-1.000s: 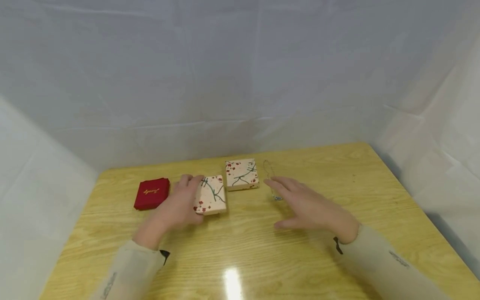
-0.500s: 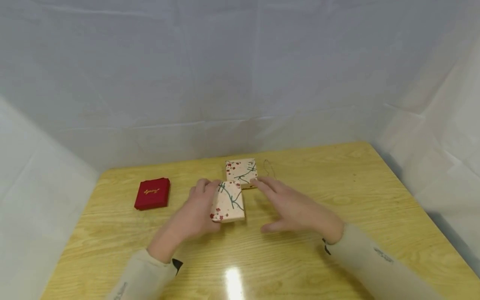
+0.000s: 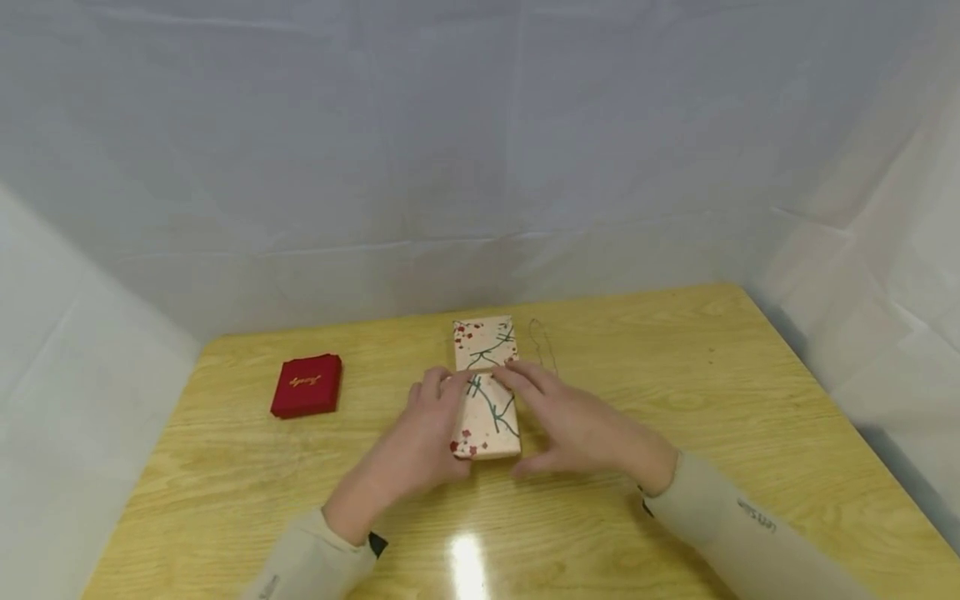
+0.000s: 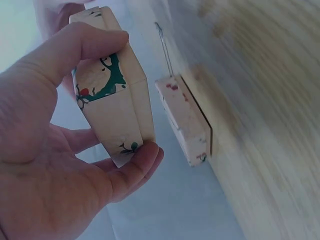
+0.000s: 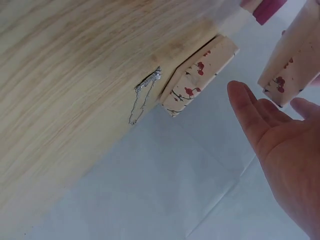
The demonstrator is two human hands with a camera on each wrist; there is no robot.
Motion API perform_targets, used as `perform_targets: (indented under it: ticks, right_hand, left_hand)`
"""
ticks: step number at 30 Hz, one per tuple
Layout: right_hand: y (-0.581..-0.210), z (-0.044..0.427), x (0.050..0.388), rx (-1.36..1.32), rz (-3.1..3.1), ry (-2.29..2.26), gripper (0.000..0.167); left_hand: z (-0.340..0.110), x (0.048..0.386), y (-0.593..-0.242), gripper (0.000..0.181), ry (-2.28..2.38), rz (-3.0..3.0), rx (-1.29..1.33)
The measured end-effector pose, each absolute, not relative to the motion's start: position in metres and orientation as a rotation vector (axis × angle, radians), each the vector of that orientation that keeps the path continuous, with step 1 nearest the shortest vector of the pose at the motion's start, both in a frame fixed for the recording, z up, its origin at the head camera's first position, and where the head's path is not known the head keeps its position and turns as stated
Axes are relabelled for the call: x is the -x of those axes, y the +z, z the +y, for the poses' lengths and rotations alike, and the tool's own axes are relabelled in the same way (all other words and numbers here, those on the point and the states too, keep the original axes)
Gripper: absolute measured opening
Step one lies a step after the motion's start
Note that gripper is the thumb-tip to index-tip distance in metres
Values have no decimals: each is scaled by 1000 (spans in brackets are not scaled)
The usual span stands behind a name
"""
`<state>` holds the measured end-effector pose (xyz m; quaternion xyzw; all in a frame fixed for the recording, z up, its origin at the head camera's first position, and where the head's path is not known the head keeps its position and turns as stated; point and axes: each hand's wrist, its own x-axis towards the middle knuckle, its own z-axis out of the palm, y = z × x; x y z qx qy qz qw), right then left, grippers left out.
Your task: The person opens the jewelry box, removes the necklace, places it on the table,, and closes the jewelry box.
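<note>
My left hand [image 3: 416, 442] grips a cream box [image 3: 487, 421] printed with red blossoms and green branches, its thumb and fingers on opposite sides. In the left wrist view this box [image 4: 117, 117] is lifted clear of the table, with a lid seam along its side. My right hand [image 3: 585, 429] is at the box's right side, fingers extended; in the right wrist view a small gap shows between its fingers [image 5: 240, 97] and the box. Behind lies a second patterned box [image 3: 480, 332] on the table, partly hidden by the held one.
A thin silver chain [image 5: 150, 80] with a beaded-looking part lies right of the second box, partly hidden by my right hand in the head view. At the left sits a red box [image 3: 306, 385] with gold lettering. White cloth [image 3: 480, 167] hangs behind the wooden table [image 3: 675, 350].
My left hand has carried the patterned box rightward and slightly nearer, in front of the second box. My right hand has moved left to it. The red box stays put.
</note>
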<state>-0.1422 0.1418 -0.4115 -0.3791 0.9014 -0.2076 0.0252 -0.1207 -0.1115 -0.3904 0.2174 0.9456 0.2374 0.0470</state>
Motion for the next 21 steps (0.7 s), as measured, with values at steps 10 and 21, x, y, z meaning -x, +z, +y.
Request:
perform_targets:
  ticks: [10,21]
  right_hand:
    - [-415,141,140,1178,2762,-724,129]
    - [-419,142,142,1137,2742,-825,128]
  left_hand:
    - [-99,111,-396,124,771,2898,-709]
    - [-94,105,-397,125,787,2915,-734]
